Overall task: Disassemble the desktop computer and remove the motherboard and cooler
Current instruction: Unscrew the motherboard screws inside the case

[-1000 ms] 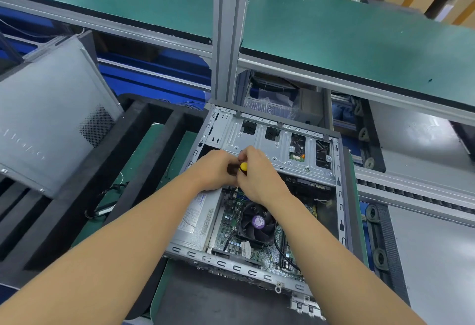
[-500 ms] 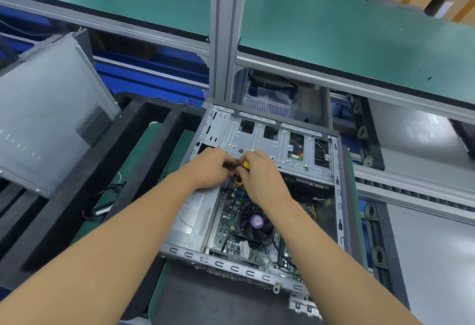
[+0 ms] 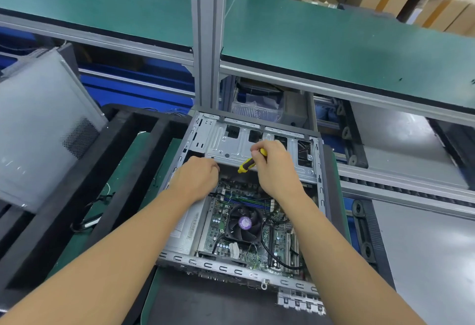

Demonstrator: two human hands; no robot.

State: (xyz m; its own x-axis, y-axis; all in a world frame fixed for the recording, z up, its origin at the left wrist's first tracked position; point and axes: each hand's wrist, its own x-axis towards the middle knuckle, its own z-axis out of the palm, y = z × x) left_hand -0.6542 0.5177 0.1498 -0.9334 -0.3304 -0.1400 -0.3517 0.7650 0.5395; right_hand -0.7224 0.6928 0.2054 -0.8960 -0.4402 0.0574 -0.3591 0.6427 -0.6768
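Note:
An open grey desktop case (image 3: 257,277) lies flat on the bench in front of me. Inside it sits the green motherboard (image 3: 218,229) with a black cooler fan (image 3: 244,223) bearing a purple centre label. My right hand (image 3: 276,170) grips a yellow-and-black screwdriver (image 3: 248,164) over the edge of the metal drive cage (image 3: 231,144); its tip is hidden. My left hand (image 3: 198,179) sits with fingers curled at the left end of the cage's lower edge; what its fingers touch is hidden.
A detached grey side panel (image 3: 38,129) leans at the left on black foam racks (image 3: 123,170). A vertical aluminium post (image 3: 207,36) and green shelf (image 3: 334,41) stand right behind the case. A conveyor rail (image 3: 401,188) runs on the right. Loose black cables (image 3: 87,221) lie left.
My hands were close together on the screwdriver; now they have parted. The right hand has lifted the screwdriver up and right, and the left stays near the cage edge.

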